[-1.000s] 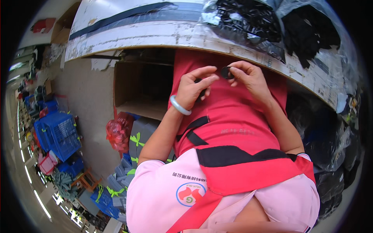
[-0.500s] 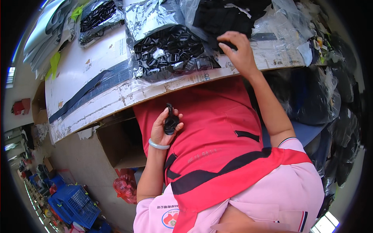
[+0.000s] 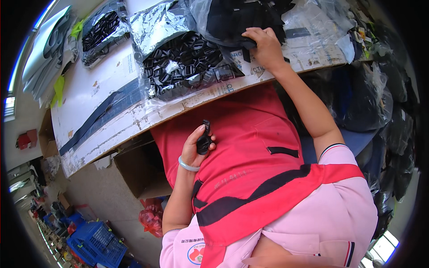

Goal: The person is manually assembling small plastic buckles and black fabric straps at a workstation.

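My left hand (image 3: pixel 196 149) is closed around black plastic buckles (image 3: pixel 204 142) in front of the red apron. How many it holds is hidden by the fingers. At the table's far side my right hand (image 3: pixel 266 48) has its fingers curled over the near edge of a pile of black strap pieces (image 3: pixel 241 20), which lies in clear plastic. A dark strap end (image 3: pixel 246 55) shows under the fingers; the fingertips are partly hidden. Left of that hand, an open silvery bag (image 3: pixel 163 29) spills many black buckles (image 3: pixel 183 62) near the table edge.
The worn white table (image 3: pixel 105 82) has a dark strip (image 3: pixel 91 123) along its left part. Another bag of black parts (image 3: pixel 102 29) and folded grey sheets (image 3: pixel 47 53) lie at far left. Below are a cardboard box (image 3: pixel 138 172), a red plastic bag (image 3: pixel 151 219) and a blue crate (image 3: pixel 96 243).
My right hand has moved slightly left and away from me, onto the black strap pieces. My left hand still holds the buckles and has shifted a little right. The view has tilted slightly.
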Action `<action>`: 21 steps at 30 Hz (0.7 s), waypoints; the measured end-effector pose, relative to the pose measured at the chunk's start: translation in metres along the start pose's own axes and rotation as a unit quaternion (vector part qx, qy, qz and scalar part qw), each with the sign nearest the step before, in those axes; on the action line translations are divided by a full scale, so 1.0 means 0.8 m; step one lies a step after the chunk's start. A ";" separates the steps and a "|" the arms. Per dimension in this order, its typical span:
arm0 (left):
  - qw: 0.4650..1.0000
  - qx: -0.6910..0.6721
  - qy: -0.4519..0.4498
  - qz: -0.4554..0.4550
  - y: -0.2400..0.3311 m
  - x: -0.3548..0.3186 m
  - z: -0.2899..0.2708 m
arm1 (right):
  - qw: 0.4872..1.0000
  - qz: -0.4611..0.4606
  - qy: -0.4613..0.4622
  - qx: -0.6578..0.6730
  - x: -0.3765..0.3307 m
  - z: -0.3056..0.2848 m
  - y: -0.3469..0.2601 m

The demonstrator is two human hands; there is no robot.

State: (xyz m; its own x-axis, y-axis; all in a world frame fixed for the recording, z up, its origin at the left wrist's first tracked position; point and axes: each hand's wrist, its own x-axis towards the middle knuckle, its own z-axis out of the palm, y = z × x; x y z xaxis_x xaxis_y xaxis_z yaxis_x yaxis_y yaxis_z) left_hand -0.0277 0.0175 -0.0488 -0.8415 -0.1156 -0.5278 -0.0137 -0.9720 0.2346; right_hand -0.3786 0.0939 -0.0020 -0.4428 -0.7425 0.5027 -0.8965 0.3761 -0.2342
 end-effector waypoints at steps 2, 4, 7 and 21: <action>1.000 0.000 0.003 0.002 -0.001 -0.001 0.001 | 1.000 0.019 -0.025 -0.002 -0.022 -0.021 -0.034; 1.000 0.006 -0.001 0.000 -0.003 0.003 0.000 | 0.999 0.025 -0.023 -0.005 -0.042 -0.026 -0.055; 0.999 0.032 -0.003 -0.009 -0.004 0.009 0.003 | 1.000 0.001 -0.027 0.012 -0.053 -0.024 -0.059; 1.000 -0.026 -0.003 -0.007 -0.002 0.002 0.002 | 0.944 0.196 -0.116 0.240 -0.104 -0.112 0.005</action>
State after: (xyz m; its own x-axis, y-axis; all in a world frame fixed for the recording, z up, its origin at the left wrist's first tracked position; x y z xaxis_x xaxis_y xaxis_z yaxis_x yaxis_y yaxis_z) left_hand -0.0300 0.0187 -0.0489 -0.8446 -0.1010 -0.5258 0.0026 -0.9828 0.1846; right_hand -0.3439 0.2065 0.0298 -0.6833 -0.7206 0.1174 -0.5429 0.3940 -0.7416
